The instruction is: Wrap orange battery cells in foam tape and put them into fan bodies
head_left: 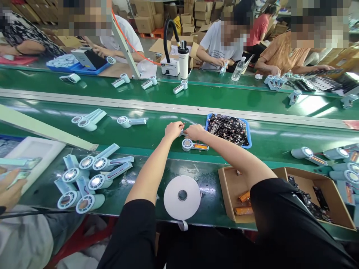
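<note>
Both my arms reach forward over the green conveyor belt (157, 138). My left hand (173, 130) and my right hand (194, 131) meet there, fingers pinched together on a small part with thin wires that I cannot make out clearly. Just below them a pale blue handheld fan body (193, 145) lies on the belt, its round head to the left and an orange piece in its open handle. A blue tray (208, 120) of black circuit boards sits right of my right hand.
A white tape roll (182, 197) lies near me. A cardboard box (226, 190) holds orange cells and black boards. Several fan bodies (89, 179) are piled at left, more (308, 154) at right. Other workers sit across the far belt; a neighbour's hand (9, 190) is at left.
</note>
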`<state>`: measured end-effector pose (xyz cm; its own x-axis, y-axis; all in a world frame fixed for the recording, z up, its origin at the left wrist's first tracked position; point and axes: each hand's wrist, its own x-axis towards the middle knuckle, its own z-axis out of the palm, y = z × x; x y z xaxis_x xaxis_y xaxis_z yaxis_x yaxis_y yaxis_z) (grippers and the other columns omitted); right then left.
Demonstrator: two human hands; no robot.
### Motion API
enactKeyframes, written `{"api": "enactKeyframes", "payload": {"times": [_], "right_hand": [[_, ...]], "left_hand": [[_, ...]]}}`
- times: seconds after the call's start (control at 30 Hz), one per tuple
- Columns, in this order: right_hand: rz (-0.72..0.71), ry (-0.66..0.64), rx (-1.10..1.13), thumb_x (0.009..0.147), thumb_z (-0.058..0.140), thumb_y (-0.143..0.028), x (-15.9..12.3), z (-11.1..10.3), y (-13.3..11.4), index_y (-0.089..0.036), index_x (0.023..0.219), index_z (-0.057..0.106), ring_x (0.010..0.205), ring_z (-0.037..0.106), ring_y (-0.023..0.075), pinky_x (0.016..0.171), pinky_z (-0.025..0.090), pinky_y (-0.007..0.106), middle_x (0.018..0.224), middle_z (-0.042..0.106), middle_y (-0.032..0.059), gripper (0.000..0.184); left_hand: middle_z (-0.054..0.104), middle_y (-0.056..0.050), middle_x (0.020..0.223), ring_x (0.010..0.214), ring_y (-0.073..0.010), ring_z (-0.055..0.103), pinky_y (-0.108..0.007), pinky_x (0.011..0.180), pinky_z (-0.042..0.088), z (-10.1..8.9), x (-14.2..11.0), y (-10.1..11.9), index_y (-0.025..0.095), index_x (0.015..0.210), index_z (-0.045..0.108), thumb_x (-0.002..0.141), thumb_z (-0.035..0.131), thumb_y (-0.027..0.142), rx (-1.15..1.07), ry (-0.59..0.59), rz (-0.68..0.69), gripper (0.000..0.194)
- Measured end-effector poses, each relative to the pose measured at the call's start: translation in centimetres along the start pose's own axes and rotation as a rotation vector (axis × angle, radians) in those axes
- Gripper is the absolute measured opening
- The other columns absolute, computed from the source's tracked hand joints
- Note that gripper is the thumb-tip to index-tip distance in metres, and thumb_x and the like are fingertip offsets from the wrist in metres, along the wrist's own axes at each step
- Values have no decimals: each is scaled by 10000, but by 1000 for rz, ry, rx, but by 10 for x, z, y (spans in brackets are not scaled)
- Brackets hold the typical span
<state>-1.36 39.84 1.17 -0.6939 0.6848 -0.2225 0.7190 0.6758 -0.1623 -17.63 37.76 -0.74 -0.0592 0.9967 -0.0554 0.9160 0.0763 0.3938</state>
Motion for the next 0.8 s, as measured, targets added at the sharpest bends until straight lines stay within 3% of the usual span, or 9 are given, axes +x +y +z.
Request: {"api": "enactKeyframes", "payload": {"times": [0.13, 0.2, 0.27, 0.37, 0.43, 0.53, 0.63, 0.73, 0.8], "right_hand": [[-45, 6, 110, 923, 745, -337, -21, -35, 3, -188, 1213, 792, 1077, 736, 294, 942, 530, 371, 1181, 797, 138, 329], [-70, 90, 188, 1004, 638, -298, -63, -53, 8, -179, 1323, 734, 1194, 691, 241, 1046, 482, 337, 1330, 751, 105, 354], [-78, 189, 272, 1067, 521, -290, -130, -60, 16, -169, 1373, 695, 1237, 664, 193, 1092, 446, 302, 1393, 721, 78, 373], [-69, 198, 404, 1045, 561, -327, -261, -38, 28, -178, 1053, 814, 927, 750, 143, 903, 533, 238, 1055, 826, 33, 293], [-58, 142, 610, 978, 675, -396, -344, -6, 29, -200, 865, 823, 753, 752, 157, 732, 561, 247, 846, 818, 24, 271], [148, 255, 926, 970, 679, -456, -425, 45, 13, -214, 775, 794, 612, 709, 183, 578, 540, 290, 703, 771, 63, 332], [274, 398, 1186, 986, 645, -483, -440, 79, -32, -247, 1038, 794, 626, 704, 177, 520, 525, 277, 793, 785, 68, 284], [149, 259, 1363, 870, 789, -512, -414, 90, -94, -266, 1499, 561, 676, 714, 154, 517, 515, 224, 955, 801, 46, 712], [39, 139, 1340, 839, 828, -490, -393, 92, -129, -244, 1476, 576, 682, 717, 142, 564, 525, 216, 995, 807, 42, 728]], "left_hand": [[773, -130, 1134, 1114, -278, 681, -358, 941, 490, -10, -7, 20, 206, 1116, 757, 1038, 526, 359, -28, 9, 46, 287], [705, -174, 1332, 1286, -276, 597, -411, 1095, 434, -19, -32, 30, 127, 1310, 675, 1073, 465, 326, -50, 37, 130, 373], [578, -174, 1527, 1449, -259, 455, -444, 1245, 297, -23, -83, 31, 88, 1440, 576, 1083, 463, 341, -77, 47, 256, 452], [604, -43, 1530, 1487, -263, 439, -458, 1319, 215, -14, -194, 6, 242, 1349, 674, 916, 747, 461, -85, -151, 541, 490], [574, -56, 1563, 1535, -375, 375, -649, 1301, 170, 0, -269, -23, 288, 1433, 614, 786, 853, 498, 35, -330, 736, 721], [521, -110, 1600, 1541, -434, 344, -678, 1216, 345, 18, -343, -53, 246, 1449, 590, 811, 810, 285, 171, -263, 694, 676], [612, -167, 1464, 1476, -430, 413, -618, 1164, 450, 18, -361, -40, 174, 1410, 576, 861, 779, 265, 91, -30, 688, 592], [657, -186, 1333, 1477, -454, 391, -655, 1153, 445, 7, -352, 6, 164, 1373, 550, 852, 821, 300, -16, 286, 726, 603], [671, -152, 1287, 1507, -439, 366, -681, 1173, 411, 0, -345, 35, 206, 1363, 542, 864, 786, 184, -46, 410, 771, 556]]}}
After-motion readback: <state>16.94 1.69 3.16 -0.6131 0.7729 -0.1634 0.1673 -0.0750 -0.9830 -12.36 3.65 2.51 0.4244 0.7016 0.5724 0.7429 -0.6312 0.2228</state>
